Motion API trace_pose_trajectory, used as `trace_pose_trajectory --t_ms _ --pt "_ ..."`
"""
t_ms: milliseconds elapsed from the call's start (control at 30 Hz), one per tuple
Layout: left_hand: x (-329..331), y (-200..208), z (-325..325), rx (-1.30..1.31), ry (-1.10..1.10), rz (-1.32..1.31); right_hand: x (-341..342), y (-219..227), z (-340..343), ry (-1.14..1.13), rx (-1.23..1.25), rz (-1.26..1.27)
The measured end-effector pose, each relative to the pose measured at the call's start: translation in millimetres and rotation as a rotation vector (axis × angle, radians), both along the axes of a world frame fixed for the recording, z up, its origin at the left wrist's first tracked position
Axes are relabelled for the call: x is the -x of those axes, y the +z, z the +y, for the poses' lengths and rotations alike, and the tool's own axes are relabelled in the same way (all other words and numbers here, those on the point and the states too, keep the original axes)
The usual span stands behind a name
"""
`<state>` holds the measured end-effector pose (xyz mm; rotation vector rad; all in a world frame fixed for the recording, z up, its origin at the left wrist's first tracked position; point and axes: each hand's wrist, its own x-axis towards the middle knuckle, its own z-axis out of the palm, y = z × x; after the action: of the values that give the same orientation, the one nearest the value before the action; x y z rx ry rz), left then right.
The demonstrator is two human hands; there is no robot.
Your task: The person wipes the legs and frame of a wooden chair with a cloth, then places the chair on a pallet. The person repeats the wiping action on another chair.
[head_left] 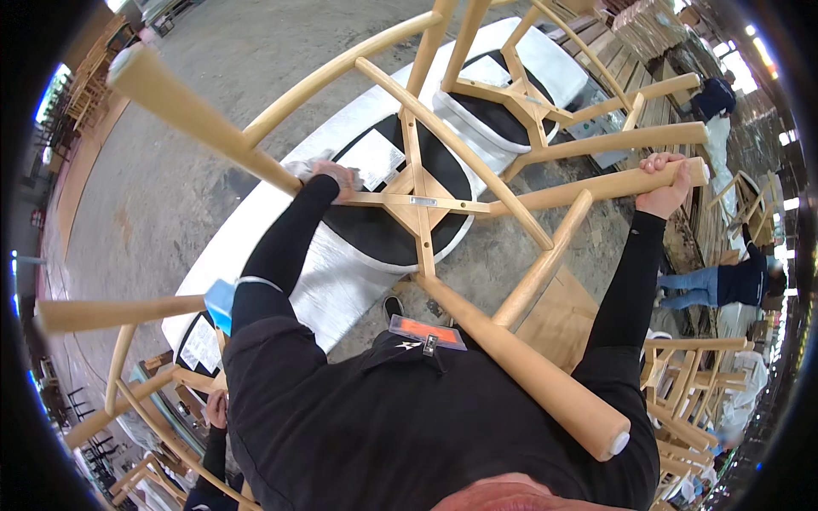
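Note:
An upside-down wooden chair stands in front of me, its pale legs pointing up and its black seat underside facing me. My right hand is wrapped round the right leg near its white-capped end. At the base of the upper-left leg, my left hand is closed on a crumpled greyish cloth pressed to the wood. Its fingers are partly hidden. Another leg slants toward me across my chest. A white label lies on the seat underside.
A long bench with white wrapping carries the chair and a second upturned chair beyond it. At the lower left, another person's hand touches a chair frame. Wooden chairs crowd the right; a person stands beyond.

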<state>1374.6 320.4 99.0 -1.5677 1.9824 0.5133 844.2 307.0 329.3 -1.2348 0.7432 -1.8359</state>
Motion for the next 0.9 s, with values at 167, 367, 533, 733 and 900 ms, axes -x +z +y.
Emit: trace_pose_trajectory --t_ms 167,367,533,733,900 --pt "87 15 103 0.011 0.114 0.419 2 3 1 -0.075 0.006 -0.001" --pt "187 -4 205 -0.186 0.396 0.799 11 8 -2 -0.006 0.033 -0.018" --pt "217 -57 282 0.190 0.907 0.893 9 13 -3 0.210 -0.042 0.205" --pt "323 -74 332 0.421 1.010 0.835 38 12 -4 0.568 -0.056 0.334" --pt "411 18 262 -0.099 1.122 1.011 70 -34 14 0.513 -0.001 0.523"
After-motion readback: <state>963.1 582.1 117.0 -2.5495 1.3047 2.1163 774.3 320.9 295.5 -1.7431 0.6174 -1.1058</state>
